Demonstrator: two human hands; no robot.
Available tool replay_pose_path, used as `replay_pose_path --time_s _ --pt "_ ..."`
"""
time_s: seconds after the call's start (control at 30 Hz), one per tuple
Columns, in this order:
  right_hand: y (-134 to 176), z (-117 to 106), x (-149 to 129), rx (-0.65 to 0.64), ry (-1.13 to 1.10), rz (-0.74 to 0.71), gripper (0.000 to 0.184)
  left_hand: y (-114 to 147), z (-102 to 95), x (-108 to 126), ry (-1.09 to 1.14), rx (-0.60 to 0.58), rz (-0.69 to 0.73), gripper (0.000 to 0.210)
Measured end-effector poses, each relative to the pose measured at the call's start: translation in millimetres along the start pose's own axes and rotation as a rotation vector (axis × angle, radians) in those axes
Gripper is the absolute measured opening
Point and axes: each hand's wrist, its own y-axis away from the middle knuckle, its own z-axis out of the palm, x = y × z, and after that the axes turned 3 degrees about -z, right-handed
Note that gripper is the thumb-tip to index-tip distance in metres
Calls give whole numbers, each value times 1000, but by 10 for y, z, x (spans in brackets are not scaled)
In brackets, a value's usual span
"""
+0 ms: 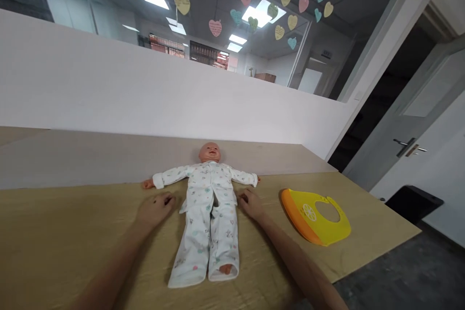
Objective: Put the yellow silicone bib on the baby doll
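A baby doll (209, 152) lies on its back on the table, its arms stretched out to the sides. It wears a white printed pajama top (205, 181) and matching pajama pants (196, 242); one foot (225, 269) shows at a cuff. My left hand (156, 210) rests on the table to the left of the doll, loosely curled with nothing visible in it. On the other side, my right hand (250, 204) is curled close beside the top's hem; I cannot tell whether it touches the cloth. To the right lies a yellow silicone bib (323, 230) with an orange pocket.
A brown covering (72, 232) lies over the near table, with a paler surface (98, 157) behind it. Beyond stand a white half wall (145, 92) and glass with heart-shaped notes (215, 28). At right are a door (407, 121) and a black chair (414, 203).
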Motion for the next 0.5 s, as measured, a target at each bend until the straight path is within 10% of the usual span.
replay_pose_path --time_s 0.5 --pt "130 31 47 9 -136 38 24 204 -53 103 8 27 54 29"
